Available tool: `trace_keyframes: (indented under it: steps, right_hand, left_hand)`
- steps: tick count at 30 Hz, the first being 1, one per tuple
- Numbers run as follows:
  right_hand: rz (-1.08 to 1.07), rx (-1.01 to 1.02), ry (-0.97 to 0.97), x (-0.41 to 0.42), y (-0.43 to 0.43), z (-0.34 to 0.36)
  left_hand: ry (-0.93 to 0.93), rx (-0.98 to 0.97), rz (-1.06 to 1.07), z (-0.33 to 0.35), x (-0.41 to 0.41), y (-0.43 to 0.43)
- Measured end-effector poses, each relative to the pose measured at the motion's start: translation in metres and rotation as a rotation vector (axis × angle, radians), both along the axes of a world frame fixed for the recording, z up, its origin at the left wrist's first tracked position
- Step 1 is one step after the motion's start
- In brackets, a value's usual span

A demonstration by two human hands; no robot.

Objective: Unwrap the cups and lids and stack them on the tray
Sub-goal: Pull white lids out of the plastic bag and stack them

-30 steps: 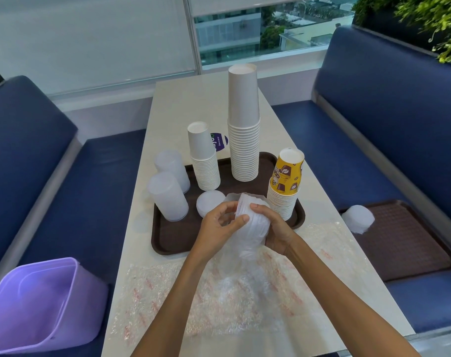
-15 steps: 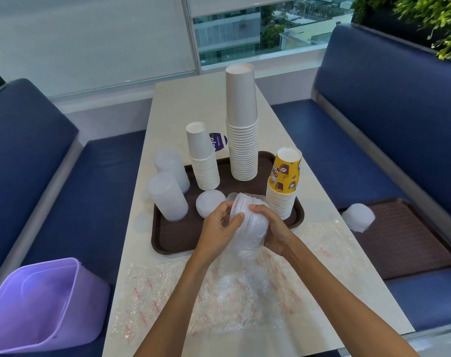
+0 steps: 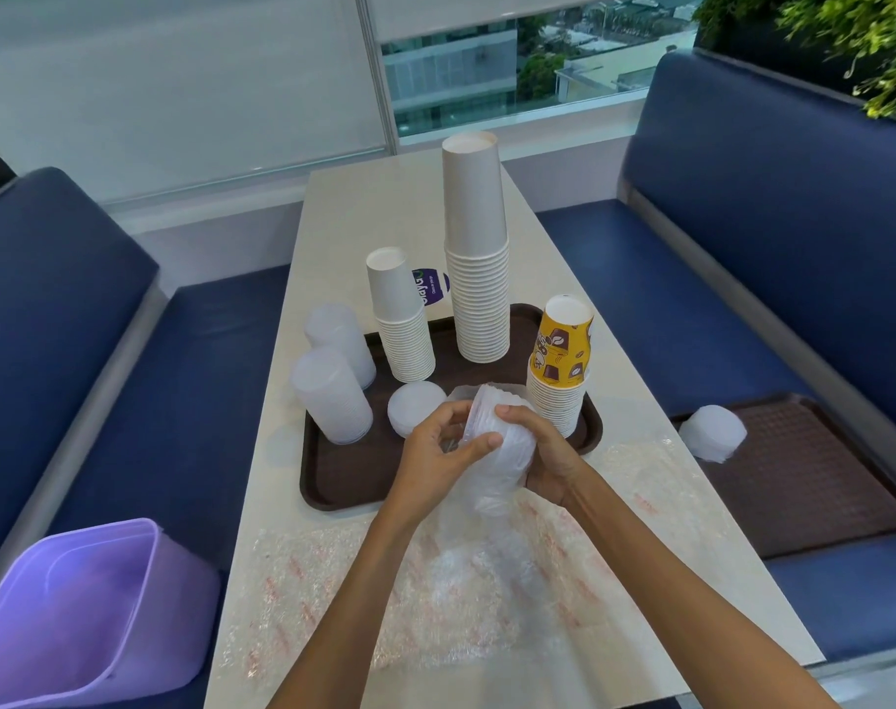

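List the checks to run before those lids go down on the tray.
1. Lid stack held: left hand and right hand grip it, ok.
2. Wrap removed: plastic wrap hangs under the stack, not ok.
3. Free spot on the tray: bare near-left corner, ok.
4. Gap to the yellow cups: cannot tell.
5. Place for the wrap: purple bin open, ok.
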State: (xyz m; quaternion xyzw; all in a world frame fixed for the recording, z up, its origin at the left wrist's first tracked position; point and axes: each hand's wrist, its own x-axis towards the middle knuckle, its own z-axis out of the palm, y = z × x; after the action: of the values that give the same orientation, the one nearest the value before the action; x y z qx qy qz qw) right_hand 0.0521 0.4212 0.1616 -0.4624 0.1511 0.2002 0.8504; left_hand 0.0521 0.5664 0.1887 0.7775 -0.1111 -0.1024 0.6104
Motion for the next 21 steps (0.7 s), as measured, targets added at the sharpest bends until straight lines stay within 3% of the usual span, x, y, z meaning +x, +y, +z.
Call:
trace_keyframes:
  steps: [21]
  right_hand:
    - [-0.016,0.001,0.010,0.0007,0.0013,0.0006]
  left_hand:
    - [0.081,-0.060,-0.007,-0.0047,0.0063,-0.0001]
